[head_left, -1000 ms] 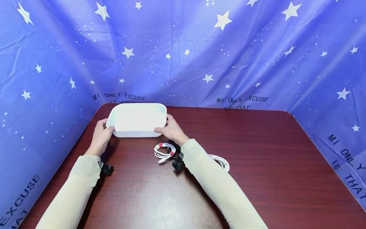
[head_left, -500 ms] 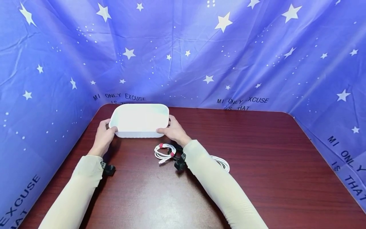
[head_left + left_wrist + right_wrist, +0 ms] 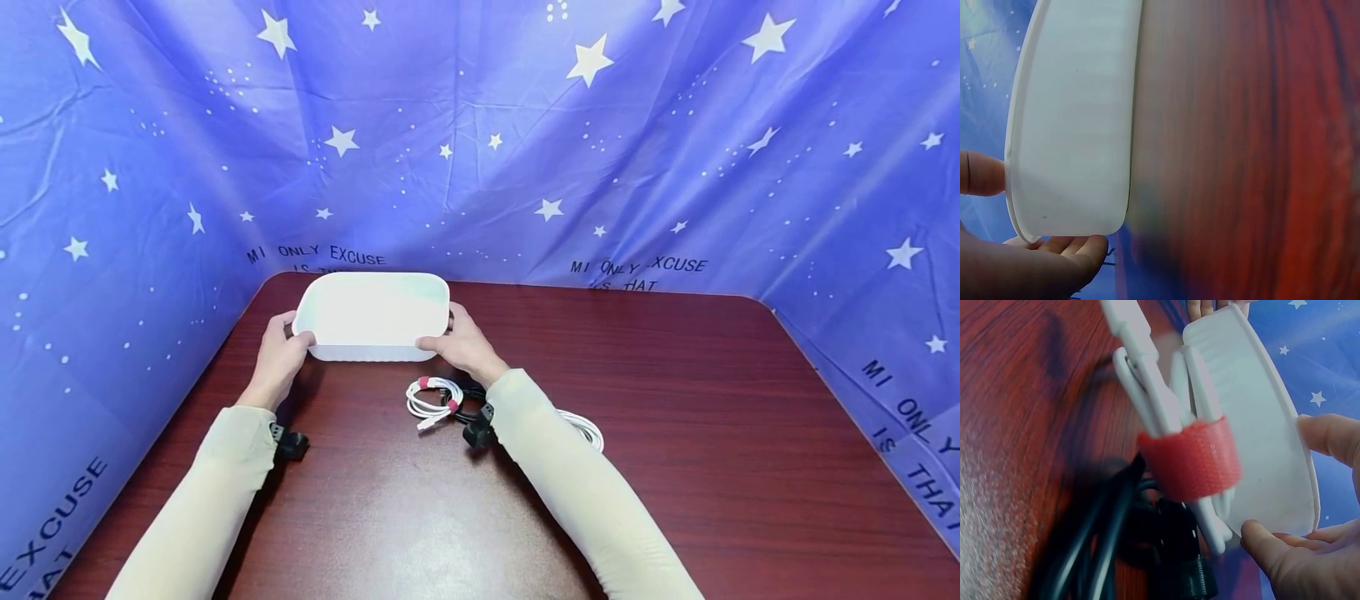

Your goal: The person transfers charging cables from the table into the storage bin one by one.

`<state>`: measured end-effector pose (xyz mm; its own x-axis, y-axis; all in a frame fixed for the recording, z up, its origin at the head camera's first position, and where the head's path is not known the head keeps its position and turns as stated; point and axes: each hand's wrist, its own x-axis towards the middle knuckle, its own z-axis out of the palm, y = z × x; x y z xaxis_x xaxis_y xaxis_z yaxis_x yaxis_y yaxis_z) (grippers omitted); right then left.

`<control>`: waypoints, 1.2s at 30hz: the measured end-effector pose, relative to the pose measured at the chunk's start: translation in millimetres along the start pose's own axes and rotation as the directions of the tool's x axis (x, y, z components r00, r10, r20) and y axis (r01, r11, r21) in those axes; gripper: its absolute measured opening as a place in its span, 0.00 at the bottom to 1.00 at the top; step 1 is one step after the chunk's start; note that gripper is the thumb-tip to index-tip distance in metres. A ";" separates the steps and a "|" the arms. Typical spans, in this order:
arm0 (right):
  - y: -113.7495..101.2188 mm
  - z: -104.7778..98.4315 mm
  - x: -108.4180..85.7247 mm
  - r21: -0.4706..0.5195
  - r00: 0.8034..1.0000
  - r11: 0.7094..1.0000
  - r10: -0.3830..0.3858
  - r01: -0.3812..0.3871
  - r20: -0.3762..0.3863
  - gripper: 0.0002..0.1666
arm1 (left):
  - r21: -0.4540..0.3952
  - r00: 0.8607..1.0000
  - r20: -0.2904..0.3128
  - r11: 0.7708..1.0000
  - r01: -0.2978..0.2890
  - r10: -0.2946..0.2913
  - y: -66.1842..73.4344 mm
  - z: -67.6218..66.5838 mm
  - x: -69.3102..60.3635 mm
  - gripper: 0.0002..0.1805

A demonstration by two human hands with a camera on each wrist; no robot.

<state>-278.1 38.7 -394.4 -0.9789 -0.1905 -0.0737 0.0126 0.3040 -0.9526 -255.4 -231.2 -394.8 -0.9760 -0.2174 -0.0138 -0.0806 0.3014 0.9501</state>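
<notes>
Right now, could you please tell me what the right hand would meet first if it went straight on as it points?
The tub: the right hand grips its right end, so nothing else seems to lie between.

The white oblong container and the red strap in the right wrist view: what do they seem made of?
White oblong container: probably satin plastic, given its thin, smooth rim. Red strap around white cable: likely matte fabric; its surface looks woven.
</notes>
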 end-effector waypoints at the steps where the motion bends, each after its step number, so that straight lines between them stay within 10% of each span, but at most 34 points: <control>1: 0.3 -0.4 -0.2 0.001 1.000 1.000 0.000 0.000 0.000 0.47 | 0.001 1.000 0.001 1.000 0.002 -0.002 -0.1 0.4 0.0 0.38; 36: 6.8 -12.9 -4.0 0.010 1.000 1.000 -0.002 0.003 -0.005 0.45 | 0.017 0.999 0.033 1.000 -0.006 0.006 1.6 11.2 -1.5 0.37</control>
<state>-276.7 53.5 -396.8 -0.9800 -0.1866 -0.0698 0.0120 0.2945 -0.9556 -256.4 -219.9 -396.7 -0.9825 -0.1854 -0.0185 -0.0778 0.3182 0.9448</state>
